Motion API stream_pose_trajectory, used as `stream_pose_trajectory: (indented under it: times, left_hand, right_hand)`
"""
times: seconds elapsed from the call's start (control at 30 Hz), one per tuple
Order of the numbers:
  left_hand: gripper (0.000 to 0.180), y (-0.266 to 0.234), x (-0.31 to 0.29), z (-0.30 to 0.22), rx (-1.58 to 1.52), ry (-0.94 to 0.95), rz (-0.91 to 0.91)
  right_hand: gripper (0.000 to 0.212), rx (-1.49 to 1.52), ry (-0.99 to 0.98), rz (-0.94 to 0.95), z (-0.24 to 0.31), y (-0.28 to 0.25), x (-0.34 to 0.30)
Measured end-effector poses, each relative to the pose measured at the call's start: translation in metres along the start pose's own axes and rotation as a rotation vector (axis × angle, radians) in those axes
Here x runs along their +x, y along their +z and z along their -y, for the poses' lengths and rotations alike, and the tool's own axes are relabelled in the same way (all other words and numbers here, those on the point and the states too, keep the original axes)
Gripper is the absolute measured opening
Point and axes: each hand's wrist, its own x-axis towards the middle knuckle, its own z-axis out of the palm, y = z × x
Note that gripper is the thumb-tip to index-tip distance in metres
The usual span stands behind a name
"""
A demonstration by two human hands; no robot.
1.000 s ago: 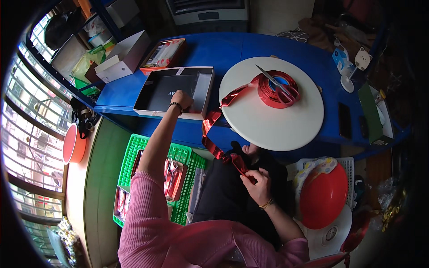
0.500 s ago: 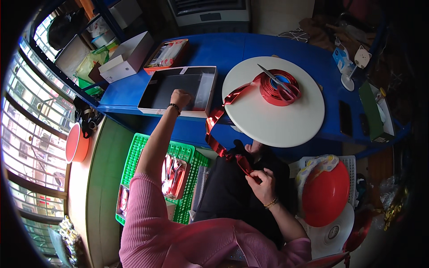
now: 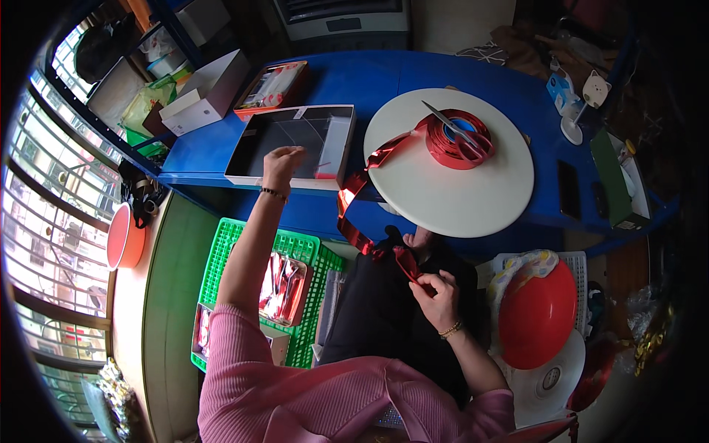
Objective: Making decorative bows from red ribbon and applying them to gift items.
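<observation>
My left hand (image 3: 281,167) is over the near edge of a shallow white-rimmed box (image 3: 338,152) with a dark inside. Its fingers are drawn together, and whatever they may hold is too small to make out. Above my dark-clothed lap, my right hand (image 3: 437,299) pinches the end of a shiny red ribbon (image 3: 351,196). From there the ribbon hangs in a loose, twisted length up to a thick red roll (image 3: 445,151). That roll lies on a round cream board (image 3: 413,195), with scissors (image 3: 450,123) across its top.
Below my left forearm stands a green plastic basket (image 3: 301,347) with an orange tray (image 3: 299,295) of red packets. A red basin (image 3: 538,317) is at my right. On the blue table (image 3: 354,77) are a white box (image 3: 210,92), a dark phone (image 3: 569,188) and a green box (image 3: 617,184).
My left hand has drawn back a little to the left over the box, its fingers now pinched rather than in a fist. My right hand keeps its hold on the ribbon, almost in place.
</observation>
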Motion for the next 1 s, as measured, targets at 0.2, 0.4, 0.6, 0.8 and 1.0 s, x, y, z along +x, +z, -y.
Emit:
stream_pose_trajectory:
  times: [0.2,0.4,0.6,0.8,1.0]
  left_hand:
    - [0.013,0.006,-0.105,0.014,-0.299,-0.21,0.209]
    - [0.014,0.035,-0.153,0.037,-0.581,-0.4,0.325]
    - [0.013,0.045,-0.165,0.049,-0.684,-0.469,0.417]
    - [0.014,0.054,-0.179,0.047,-0.697,-0.483,0.439]
    - [0.012,0.066,-0.19,0.051,-0.595,-0.382,0.458]
  right_hand:
    - [0.015,-0.021,-0.149,-0.102,0.019,-0.006,0.016]
    - [0.017,-0.123,-0.274,-0.087,0.03,-0.008,0.024]
    - [0.017,-0.187,-0.273,-0.054,0.023,-0.002,0.018]
    - [0.016,-0.202,-0.264,-0.035,0.024,0.005,0.018]
    - [0.014,-0.211,-0.261,-0.071,0.028,0.008,0.019]
